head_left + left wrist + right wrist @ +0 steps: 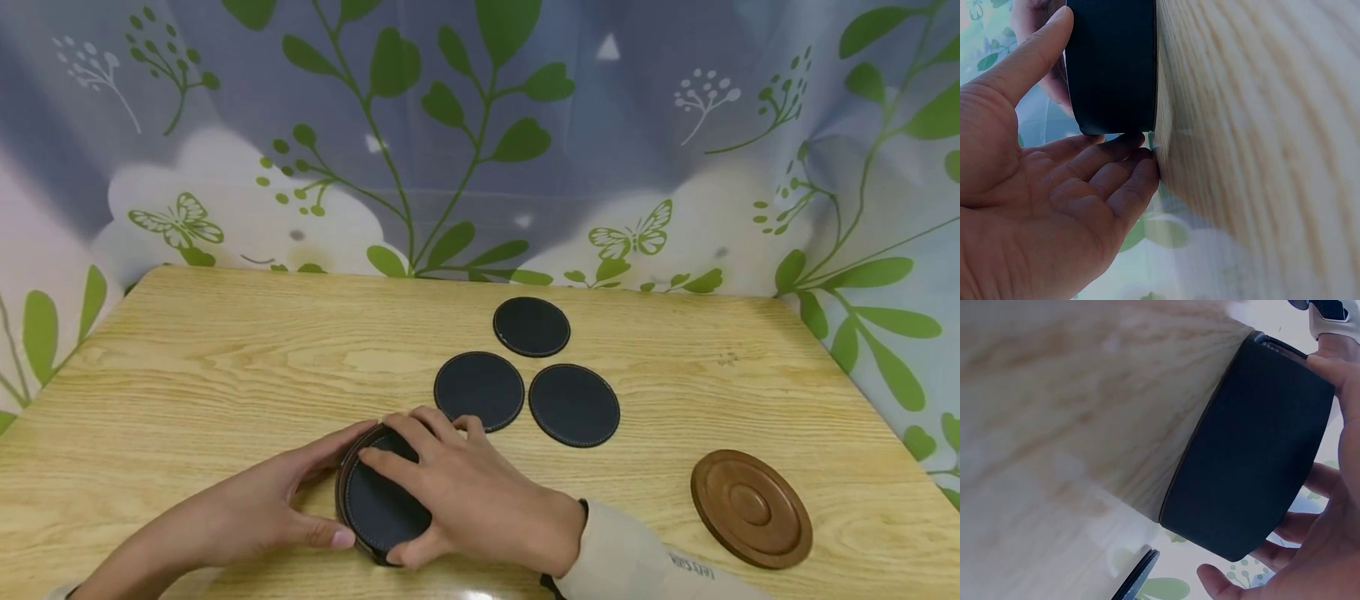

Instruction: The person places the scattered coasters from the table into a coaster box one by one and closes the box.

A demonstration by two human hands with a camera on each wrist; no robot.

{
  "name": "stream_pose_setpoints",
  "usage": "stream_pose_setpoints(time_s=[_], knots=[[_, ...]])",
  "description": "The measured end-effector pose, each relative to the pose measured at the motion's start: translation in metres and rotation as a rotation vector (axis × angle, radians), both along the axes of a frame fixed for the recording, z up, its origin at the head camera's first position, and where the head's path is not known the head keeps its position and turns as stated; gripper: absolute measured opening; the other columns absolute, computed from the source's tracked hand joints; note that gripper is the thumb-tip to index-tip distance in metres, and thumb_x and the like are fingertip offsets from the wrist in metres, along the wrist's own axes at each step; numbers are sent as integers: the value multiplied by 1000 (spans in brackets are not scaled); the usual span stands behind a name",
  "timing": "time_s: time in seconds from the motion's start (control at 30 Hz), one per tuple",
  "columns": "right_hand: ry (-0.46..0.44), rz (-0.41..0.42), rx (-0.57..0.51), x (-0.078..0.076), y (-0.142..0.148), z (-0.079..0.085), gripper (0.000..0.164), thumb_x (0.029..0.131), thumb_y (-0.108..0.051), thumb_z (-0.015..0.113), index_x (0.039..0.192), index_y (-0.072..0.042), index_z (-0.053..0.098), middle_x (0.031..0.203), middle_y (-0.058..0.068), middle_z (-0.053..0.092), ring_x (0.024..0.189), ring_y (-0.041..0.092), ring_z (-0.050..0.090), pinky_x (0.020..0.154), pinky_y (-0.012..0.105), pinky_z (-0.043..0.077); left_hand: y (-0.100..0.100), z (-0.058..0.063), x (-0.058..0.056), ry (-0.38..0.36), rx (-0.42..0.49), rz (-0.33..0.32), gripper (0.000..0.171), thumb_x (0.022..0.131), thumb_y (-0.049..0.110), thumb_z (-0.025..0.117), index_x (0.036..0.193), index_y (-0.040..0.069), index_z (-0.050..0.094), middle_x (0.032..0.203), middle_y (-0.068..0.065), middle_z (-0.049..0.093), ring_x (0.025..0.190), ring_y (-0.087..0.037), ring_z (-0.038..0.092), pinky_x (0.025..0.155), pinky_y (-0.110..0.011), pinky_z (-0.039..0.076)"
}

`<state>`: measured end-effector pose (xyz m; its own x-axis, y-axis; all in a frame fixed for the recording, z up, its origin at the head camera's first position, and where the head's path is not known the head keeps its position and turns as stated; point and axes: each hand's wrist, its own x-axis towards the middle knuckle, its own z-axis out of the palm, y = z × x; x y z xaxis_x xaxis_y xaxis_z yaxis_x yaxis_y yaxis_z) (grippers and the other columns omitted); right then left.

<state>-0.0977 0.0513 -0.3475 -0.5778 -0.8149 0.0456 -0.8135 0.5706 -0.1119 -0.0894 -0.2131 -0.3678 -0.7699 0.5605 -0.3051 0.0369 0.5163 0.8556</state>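
Note:
A round black coaster holder (342, 498) stands on the table near its front edge, and a black stitched coaster (381, 504) shows at its top. From the left, my left hand (251, 508) cups the holder, thumb at the near side and fingers at the far side. The left wrist view has the thumb against the upper edge of the holder's smooth wall (1113, 69). My right hand (480, 492) spans the top from the right, fingertips at the far rim and thumb at the near rim. In the right wrist view the holder (1247, 450) has a small gap beside the thumb.
Behind the hands lie three black round coasters: a back one (531, 327), a left one (479, 390) and a right one (574, 405). A brown wooden disc with ringed grooves (752, 508) lies at the right of the wooden table (225, 367). A leaf-patterned curtain (465, 167) borders the table.

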Motion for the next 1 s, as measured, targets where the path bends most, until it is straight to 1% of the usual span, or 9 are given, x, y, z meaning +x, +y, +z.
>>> stream_pose_setpoints(time_s=[0.17,0.3,0.43,0.6,0.73,0.83,1.0], knots=[[-21,1,-5,0,2,0,80,90,-65,73,157,-29,48,160,-1,44,143,18,42,98,48,49,-1,-1,0,-3,2,-8,101,90,36,83,169,32,19,174,-14,26,158,-46,23,114,-74,31],[-47,-2,-11,-1,4,1,78,91,-62,74,157,-28,48,162,0,43,146,18,40,100,49,48,-1,-1,0,0,4,-13,102,90,37,82,169,31,18,174,-13,25,158,-46,24,114,-73,32],[-75,-18,-12,-1,8,3,77,93,-60,74,158,-29,48,163,0,43,149,19,40,102,50,48,-1,-1,-1,-10,2,-8,103,90,37,83,169,30,18,174,-13,25,158,-46,23,114,-72,32],[-108,-51,-30,-3,16,6,77,91,-58,76,157,-29,48,163,0,43,150,21,40,103,51,47,0,0,-1,-9,-15,1,104,88,38,84,169,29,19,174,-13,26,158,-46,23,114,-71,33],[-133,-81,-69,-4,26,6,78,90,-56,79,157,-27,49,162,1,45,150,21,40,104,53,47,1,0,-1,-17,-28,12,105,87,40,85,169,33,20,173,-12,28,159,-45,24,115,-71,33],[-150,-95,-119,-5,36,6,79,90,-53,81,157,-25,50,161,3,46,149,21,42,105,55,46,1,0,-1,-20,-19,8,106,87,39,85,169,32,19,173,-12,28,159,-46,23,115,-72,32],[-164,-123,-181,-5,52,8,80,88,-49,84,157,-25,50,161,5,46,149,23,42,106,65,45,0,-1,0,5,-6,0,105,87,38,85,169,31,20,172,-13,31,158,-46,25,114,-73,30]])
